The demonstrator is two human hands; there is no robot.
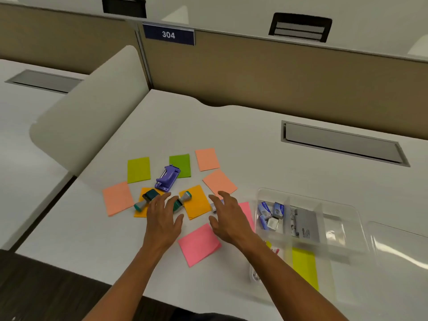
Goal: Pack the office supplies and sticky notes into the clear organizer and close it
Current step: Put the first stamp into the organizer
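Head view: blue partition sign (168,34) reads "304" behind the desk (231,126).

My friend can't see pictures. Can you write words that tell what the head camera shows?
Two open hands, left hand and right hand, reach over sticky notes scattered on a white desk, near two green stamps and a purple hole punch. To the right sits an open clear organizer holding small boxes.
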